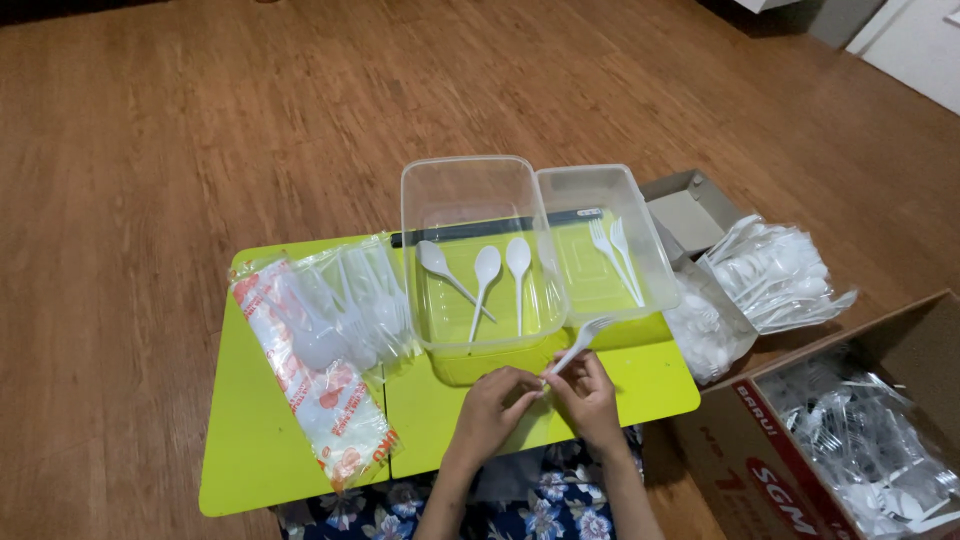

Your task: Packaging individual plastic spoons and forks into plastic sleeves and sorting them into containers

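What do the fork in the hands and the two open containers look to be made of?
Fork: white plastic, probably; opaque, thin, slightly glossy. Left container and right container: clear, likely thin plastic; the yellow-green table shows through their walls. Both hands, left hand and right hand, pinch the fork's handle.

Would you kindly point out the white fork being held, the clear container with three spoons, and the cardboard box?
White fork [583,338], head view: on its neck below the tines.
Clear container with spoons [415,195], head view: on its left wall.
Cardboard box [760,455], head view: on its printed front wall.
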